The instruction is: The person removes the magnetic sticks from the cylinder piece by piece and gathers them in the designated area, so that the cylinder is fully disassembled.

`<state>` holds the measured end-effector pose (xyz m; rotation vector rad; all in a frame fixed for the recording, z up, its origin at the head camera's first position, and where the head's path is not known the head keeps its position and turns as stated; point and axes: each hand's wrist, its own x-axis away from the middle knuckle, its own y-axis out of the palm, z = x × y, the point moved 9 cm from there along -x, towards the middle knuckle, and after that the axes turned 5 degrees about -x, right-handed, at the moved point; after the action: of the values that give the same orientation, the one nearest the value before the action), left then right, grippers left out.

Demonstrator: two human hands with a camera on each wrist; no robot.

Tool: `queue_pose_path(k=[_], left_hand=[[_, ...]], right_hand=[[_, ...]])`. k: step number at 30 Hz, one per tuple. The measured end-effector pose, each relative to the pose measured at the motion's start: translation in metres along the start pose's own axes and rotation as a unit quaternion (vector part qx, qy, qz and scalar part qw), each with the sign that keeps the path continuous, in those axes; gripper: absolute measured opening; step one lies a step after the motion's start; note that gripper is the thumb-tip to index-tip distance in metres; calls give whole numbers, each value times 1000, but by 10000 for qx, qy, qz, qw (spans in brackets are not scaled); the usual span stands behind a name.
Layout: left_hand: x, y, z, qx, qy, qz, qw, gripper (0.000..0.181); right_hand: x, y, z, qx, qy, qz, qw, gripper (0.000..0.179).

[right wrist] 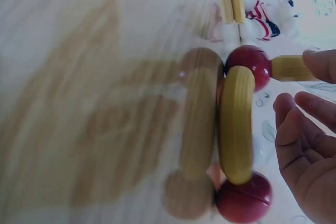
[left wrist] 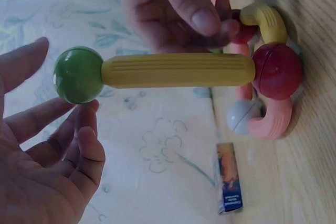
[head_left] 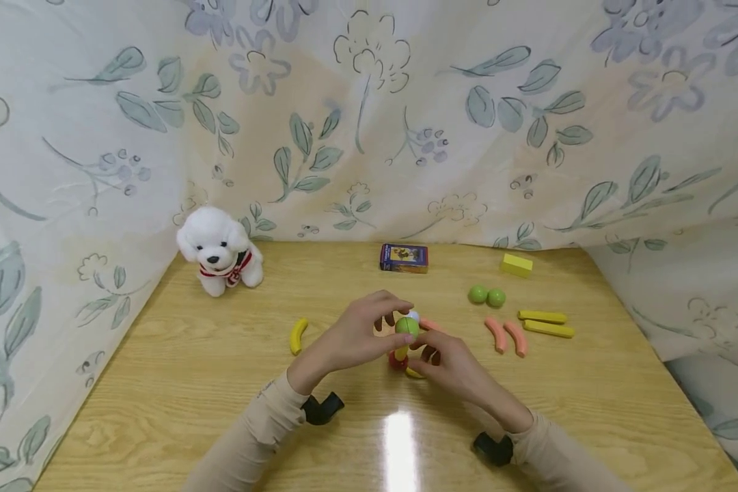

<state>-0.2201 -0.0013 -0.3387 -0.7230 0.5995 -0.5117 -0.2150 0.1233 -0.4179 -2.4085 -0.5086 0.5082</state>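
A ribbed yellow bar [left wrist: 178, 70] stands upright on a red ball [left wrist: 278, 72], with a green ball [left wrist: 78, 75] at its top. At its foot, curved yellow [left wrist: 269, 22] and pink [left wrist: 276, 119] pieces link the red ball with a white ball [left wrist: 244, 116] and another red ball [right wrist: 244, 198]. My left hand [head_left: 359, 331] is around the green ball, thumb apart from it and fingertips close beneath; contact is unclear. Beside the bar hovers my right hand [head_left: 458, 365], its thumb and fingers parted and loosely bent, gripping nothing.
A curved yellow piece [head_left: 298, 335] lies left of the hands. Right are two green balls [head_left: 487, 296], pink curved pieces [head_left: 506, 337], yellow bars [head_left: 545, 323] and a yellow block [head_left: 517, 265]. A small box [head_left: 404, 258] and white plush dog [head_left: 220, 249] stand toward the back.
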Motion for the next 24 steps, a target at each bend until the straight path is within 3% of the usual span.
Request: queue_pose_path(k=[4, 8, 12, 16, 21, 24], left_hand=[[1, 3, 2, -137, 160, -46, 9998, 35], [2, 3, 4, -161, 272, 60, 9995, 31], [1, 3, 3, -114, 295, 79, 9995, 31], [0, 4, 1, -24, 241, 2, 9997, 33], [2, 5, -5, 155, -47, -184, 9997, 35], [3, 11, -14, 832, -565, -461, 9939, 33]], right_hand=[[-3, 9, 1, -375, 48, -84, 9992, 30], [-3, 9, 0, -294, -41, -87, 9995, 34], [5, -8, 3, 365, -127, 321, 9987, 33], [17, -29, 9, 1387, -290, 813, 9866, 33], [25, -31, 17, 1782, -383, 542, 9818, 30], [25, -30, 19, 1711, -353, 508, 9833, 24]])
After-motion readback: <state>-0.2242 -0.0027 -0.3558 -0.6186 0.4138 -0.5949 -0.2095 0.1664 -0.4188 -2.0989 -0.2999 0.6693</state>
